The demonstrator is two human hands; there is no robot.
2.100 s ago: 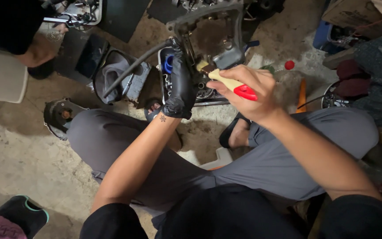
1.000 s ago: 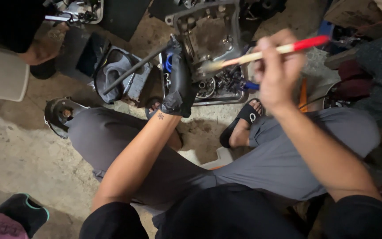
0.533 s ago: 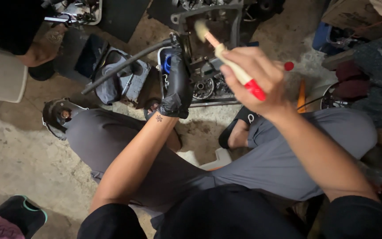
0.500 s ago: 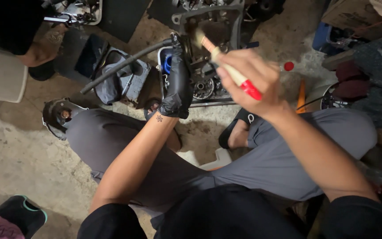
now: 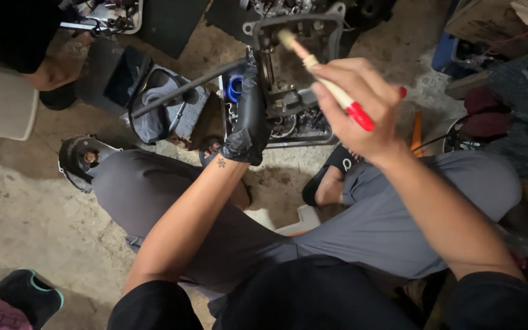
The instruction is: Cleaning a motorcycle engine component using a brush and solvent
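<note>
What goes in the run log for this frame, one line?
left hand: gloved, grips metal engine casing | right hand: holds red-handled brush, bristles on casing | person seated on floor

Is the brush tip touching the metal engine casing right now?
Cannot tell. In the head view the brush tip overlaps the metal casing that the gloved left hand steadies, but looking straight down hides any gap.

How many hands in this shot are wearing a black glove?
1: the left hand, gripping the metal engine casing. The right hand is bare and holds a red-handled brush. A bystander's hand, top left, looks bare.
</note>
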